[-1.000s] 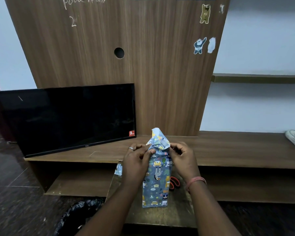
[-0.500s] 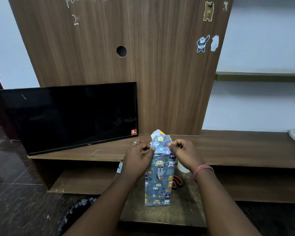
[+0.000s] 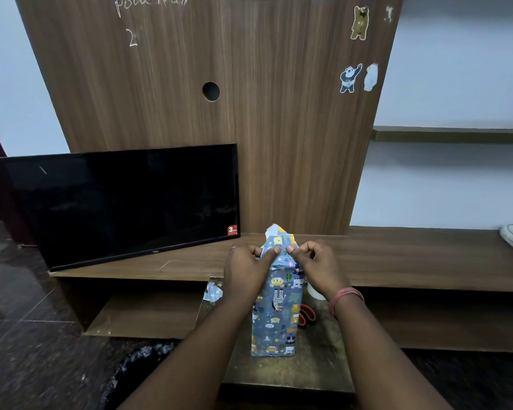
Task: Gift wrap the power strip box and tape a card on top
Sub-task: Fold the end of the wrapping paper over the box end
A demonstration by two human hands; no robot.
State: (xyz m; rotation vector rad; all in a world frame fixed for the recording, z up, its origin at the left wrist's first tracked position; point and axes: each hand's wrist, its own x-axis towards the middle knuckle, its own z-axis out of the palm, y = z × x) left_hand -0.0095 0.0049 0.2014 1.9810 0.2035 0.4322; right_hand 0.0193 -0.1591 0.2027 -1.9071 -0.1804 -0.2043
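Scissors [image 3: 306, 315] behind box [image 3: 274, 315], TV [image 3: 125, 202] left.

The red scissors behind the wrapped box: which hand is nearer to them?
Right. The right hand pinches the wrapped box top above the scissors; the left hand grips across the box from them.

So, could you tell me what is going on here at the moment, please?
A person is gift wrapping a box that stands upright on a small table. The left hand and right hand pinch the loose paper at its top end, which is not yet folded flat. Red-handled scissors lie beside it. No card is on it.
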